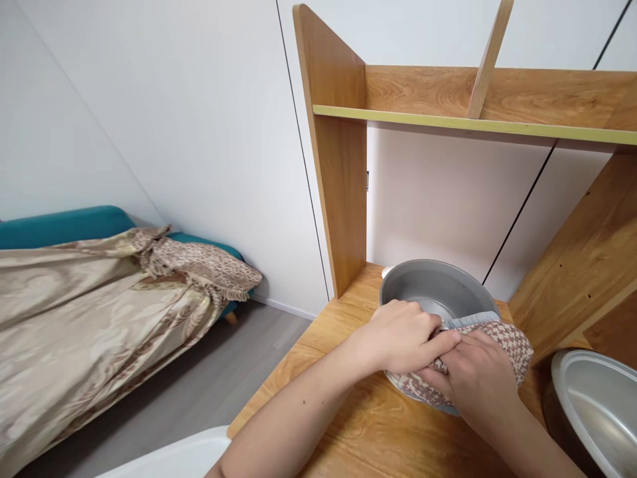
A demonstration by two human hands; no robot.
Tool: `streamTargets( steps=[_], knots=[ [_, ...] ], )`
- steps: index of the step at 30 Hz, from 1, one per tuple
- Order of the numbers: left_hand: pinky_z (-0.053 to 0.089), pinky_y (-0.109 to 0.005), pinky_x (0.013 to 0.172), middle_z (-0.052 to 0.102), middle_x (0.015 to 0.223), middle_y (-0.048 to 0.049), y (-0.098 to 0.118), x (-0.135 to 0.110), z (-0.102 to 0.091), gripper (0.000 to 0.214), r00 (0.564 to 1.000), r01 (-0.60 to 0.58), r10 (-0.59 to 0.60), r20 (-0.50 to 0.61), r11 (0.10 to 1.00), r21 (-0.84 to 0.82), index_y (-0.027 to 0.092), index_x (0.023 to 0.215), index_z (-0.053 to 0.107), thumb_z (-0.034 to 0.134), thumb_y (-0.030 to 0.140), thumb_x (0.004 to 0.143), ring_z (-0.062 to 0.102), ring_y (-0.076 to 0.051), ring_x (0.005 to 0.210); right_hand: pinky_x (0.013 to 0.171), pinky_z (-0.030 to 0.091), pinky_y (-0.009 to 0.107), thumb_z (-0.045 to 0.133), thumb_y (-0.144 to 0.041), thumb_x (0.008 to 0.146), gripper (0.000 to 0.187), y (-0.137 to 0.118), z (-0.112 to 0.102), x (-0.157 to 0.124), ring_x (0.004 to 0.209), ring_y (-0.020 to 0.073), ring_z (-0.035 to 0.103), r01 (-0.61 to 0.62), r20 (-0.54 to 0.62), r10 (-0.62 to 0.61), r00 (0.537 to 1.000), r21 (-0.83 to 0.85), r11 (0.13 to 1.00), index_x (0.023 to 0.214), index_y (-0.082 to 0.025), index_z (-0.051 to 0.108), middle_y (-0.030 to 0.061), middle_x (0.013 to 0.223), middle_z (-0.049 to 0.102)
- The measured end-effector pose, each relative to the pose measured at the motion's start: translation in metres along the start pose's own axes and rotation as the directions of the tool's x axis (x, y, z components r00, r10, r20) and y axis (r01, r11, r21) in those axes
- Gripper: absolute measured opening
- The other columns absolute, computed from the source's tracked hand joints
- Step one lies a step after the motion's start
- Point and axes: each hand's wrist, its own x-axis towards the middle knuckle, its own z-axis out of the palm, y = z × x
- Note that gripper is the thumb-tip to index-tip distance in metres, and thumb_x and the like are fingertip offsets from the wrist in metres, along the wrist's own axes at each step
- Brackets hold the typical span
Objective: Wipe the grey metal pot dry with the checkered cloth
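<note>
A grey metal pot (pixel 432 287) stands on the wooden desk (pixel 328 332). A patterned brown and white cloth (pixel 515 342) with a grey hem lies over the pot's near rim. My left hand (pixel 405 335) grips the near rim, with fingers curled over the cloth. My right hand (pixel 478 378) is closed on the cloth and presses it against the pot's near side. The two hands touch each other.
A second metal vessel (pixel 594 405) sits at the desk's right edge. A wooden shelf unit (pixel 343 172) rises behind the pot. Left of the desk is grey floor (pixel 199 392) and a bed with beige bedding (pixel 99 305). A white object (pixel 174 458) shows at the bottom edge.
</note>
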Motion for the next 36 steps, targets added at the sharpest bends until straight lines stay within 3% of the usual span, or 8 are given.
streamTargets(
  steps=[7,13,15,21,29,36],
  knots=[
    [0.022,-0.032,0.05,0.065,0.064,-0.0044,-0.002,0.001,0.001,0.065,1.0,-0.01,0.01,-0.012,1.0,-0.005,0.021,0.076,0.071,0.029,0.064,0.102,0.059,-0.02,0.059,0.067,0.034,0.033,0.039,-0.05,0.109,0.057,0.014,-0.013,0.002,0.054,0.0147,0.061,0.075,0.161,-0.083,0.983,0.05,0.996,0.066,-0.022,0.064,-0.0021,0.058,0.066],
    [0.027,-0.032,0.051,0.068,0.067,-0.005,-0.001,0.001,-0.001,0.062,1.0,-0.007,0.007,0.009,1.0,0.013,0.021,0.081,0.074,0.03,0.06,0.102,0.063,-0.021,0.062,0.065,0.034,0.032,0.068,-0.049,0.095,0.033,0.026,-0.018,-0.001,0.058,0.0167,0.062,0.091,0.279,-0.116,0.953,0.1,0.991,0.073,-0.024,0.068,-0.0037,0.066,0.07],
    [0.028,-0.032,0.051,0.068,0.067,-0.005,-0.001,0.001,0.0,0.063,1.0,-0.009,0.009,0.001,1.0,0.016,0.021,0.081,0.074,0.03,0.061,0.102,0.064,-0.022,0.063,0.066,0.034,0.032,0.068,-0.049,0.095,0.034,0.025,-0.016,-0.002,0.058,0.0168,0.062,0.081,0.265,-0.104,0.959,0.097,0.992,0.073,-0.023,0.069,-0.0033,0.066,0.07],
    [0.036,-0.031,0.054,0.069,0.068,-0.0062,0.0,0.001,0.002,0.064,1.0,0.02,-0.02,0.001,1.0,0.001,0.022,0.082,0.075,0.031,0.064,0.101,0.064,-0.022,0.063,0.069,0.034,0.032,0.044,-0.053,0.107,0.054,0.016,-0.005,-0.004,0.056,0.0145,0.062,0.012,0.12,-0.022,0.992,0.082,0.997,0.07,-0.022,0.067,-0.0017,0.06,0.067],
    [0.039,-0.032,0.055,0.07,0.069,-0.0079,-0.001,0.001,0.005,0.069,0.999,0.043,-0.043,-0.026,0.999,0.009,0.021,0.08,0.076,0.027,0.065,0.102,0.066,-0.024,0.066,0.069,0.035,0.031,0.053,-0.044,0.104,0.046,0.007,0.003,-0.004,0.055,0.0137,0.061,0.002,0.011,-0.003,1.0,0.023,1.0,0.065,-0.02,0.063,-0.0017,0.055,0.064],
    [0.036,-0.031,0.054,0.07,0.068,-0.007,-0.002,0.001,0.006,0.067,0.999,0.025,-0.025,-0.046,1.0,0.008,0.022,0.078,0.075,0.028,0.064,0.102,0.066,-0.024,0.065,0.068,0.035,0.031,0.05,-0.039,0.105,0.048,0.001,0.007,-0.004,0.053,0.0133,0.059,-0.012,-0.063,0.01,0.998,-0.021,1.0,0.061,-0.021,0.059,-0.0016,0.053,0.061]
  ],
)
